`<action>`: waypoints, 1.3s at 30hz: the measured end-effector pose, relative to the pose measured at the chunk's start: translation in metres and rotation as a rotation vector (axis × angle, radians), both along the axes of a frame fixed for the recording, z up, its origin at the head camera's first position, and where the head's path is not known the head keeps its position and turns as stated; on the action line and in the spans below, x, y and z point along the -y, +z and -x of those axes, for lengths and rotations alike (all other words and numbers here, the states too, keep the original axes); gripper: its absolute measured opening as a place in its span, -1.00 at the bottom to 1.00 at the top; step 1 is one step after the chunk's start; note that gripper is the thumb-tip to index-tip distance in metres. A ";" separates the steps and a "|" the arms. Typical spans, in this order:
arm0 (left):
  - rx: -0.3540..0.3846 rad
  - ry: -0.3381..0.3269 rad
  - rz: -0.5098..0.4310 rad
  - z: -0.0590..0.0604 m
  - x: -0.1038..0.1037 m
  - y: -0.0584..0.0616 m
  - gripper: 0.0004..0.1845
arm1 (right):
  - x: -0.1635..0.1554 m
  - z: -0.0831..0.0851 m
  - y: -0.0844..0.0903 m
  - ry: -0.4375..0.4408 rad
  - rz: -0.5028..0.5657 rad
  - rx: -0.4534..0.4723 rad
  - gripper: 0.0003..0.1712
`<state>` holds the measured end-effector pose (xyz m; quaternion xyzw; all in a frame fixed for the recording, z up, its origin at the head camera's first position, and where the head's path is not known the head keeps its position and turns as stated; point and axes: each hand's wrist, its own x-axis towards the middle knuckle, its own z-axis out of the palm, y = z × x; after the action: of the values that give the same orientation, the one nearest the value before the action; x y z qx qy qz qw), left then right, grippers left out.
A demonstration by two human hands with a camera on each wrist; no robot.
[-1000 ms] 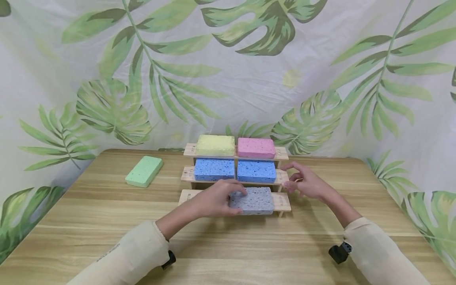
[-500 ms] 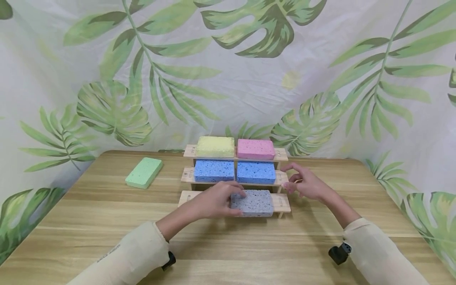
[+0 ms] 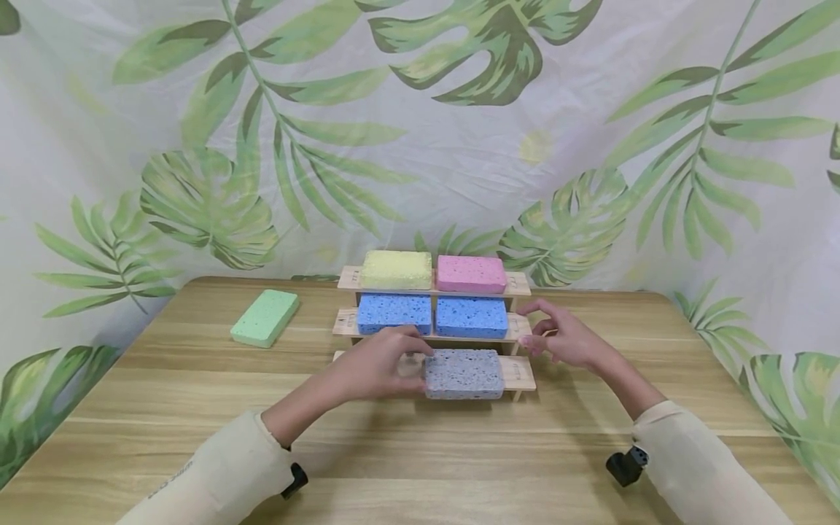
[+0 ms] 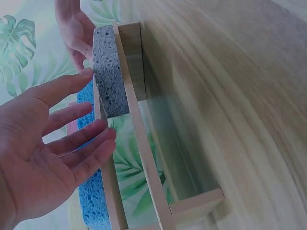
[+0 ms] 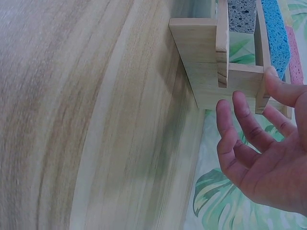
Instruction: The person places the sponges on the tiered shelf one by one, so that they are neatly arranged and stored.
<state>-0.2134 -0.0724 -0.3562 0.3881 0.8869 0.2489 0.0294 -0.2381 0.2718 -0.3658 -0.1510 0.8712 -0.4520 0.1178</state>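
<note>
A grey sponge (image 3: 463, 374) lies on the right half of the lowest step of a three-tier wooden rack (image 3: 518, 373). My left hand (image 3: 383, 364) is at the sponge's left end, fingers spread and loosely bent; in the left wrist view the thumb tip is close to the sponge, contact unclear. At the rack's right side, my right hand (image 3: 567, 335) holds the end of the middle step between thumb and index finger, its other fingers curled below. Two blue sponges (image 3: 471, 317) fill the middle step. A yellow sponge (image 3: 397, 270) and a pink sponge (image 3: 471, 274) sit on top.
A light green sponge (image 3: 265, 318) lies by itself on the wooden table (image 3: 420, 467), left of the rack. Behind the table hangs a leaf-patterned cloth (image 3: 459, 160).
My left hand has let go of the grey sponge and drawn back a little to the left. The grey sponge stays on the lowest step, and the right hand keeps its place.
</note>
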 end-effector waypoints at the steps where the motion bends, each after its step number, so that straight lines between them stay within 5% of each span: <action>1: 0.012 0.006 0.001 0.001 0.001 0.000 -0.53 | 0.000 0.000 0.000 0.000 0.000 0.000 -0.44; 9: 0.048 -0.034 -0.044 0.007 0.000 -0.010 -0.56 | 0.000 0.000 0.001 0.006 0.005 0.001 -0.45; 39: 0.030 0.017 -0.036 0.008 -0.015 -0.011 -0.58 | -0.001 0.002 -0.001 0.003 -0.015 -0.012 -0.43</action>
<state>-0.2218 -0.0577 -0.3676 0.3772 0.8850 0.2708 0.0336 -0.2401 0.2723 -0.3670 -0.1542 0.8750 -0.4444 0.1144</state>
